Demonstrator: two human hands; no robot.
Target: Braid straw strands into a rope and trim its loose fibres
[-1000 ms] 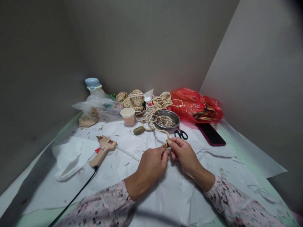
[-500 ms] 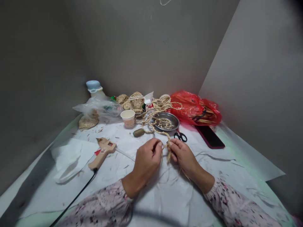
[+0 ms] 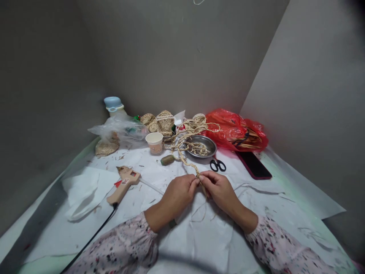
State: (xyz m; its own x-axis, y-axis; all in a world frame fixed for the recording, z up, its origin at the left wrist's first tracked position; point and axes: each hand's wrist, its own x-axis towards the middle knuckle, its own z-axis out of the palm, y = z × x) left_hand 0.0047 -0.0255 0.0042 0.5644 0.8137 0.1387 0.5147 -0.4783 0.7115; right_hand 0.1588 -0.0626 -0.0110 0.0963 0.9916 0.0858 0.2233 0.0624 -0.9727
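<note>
A braided straw cord (image 3: 190,164) runs from the loose coils at the back down to my two hands. My left hand (image 3: 180,191) pinches it near its lower end. Right beside it, my right hand (image 3: 219,186) grips the same end between thumb and fingers. The fingertips of both hands nearly meet there and hide the exact spot they hold. Below them thin loose strands (image 3: 205,201) hang toward the white table cover. Just beyond my right hand lie black-handled scissors (image 3: 218,165). A metal bowl (image 3: 209,154) with straw scraps stands behind the cord.
Left of my hands lies a glue gun (image 3: 123,186) with its cable. A paper cup (image 3: 154,144), a green thread spool (image 3: 167,160) and straw coils (image 3: 164,122) stand further back. On the right are a red plastic bag (image 3: 228,129) and a phone (image 3: 253,165).
My left hand has moved right and closed in beside my right hand on the cord's end. The flat straw end that hung below my right hand is now mostly hidden.
</note>
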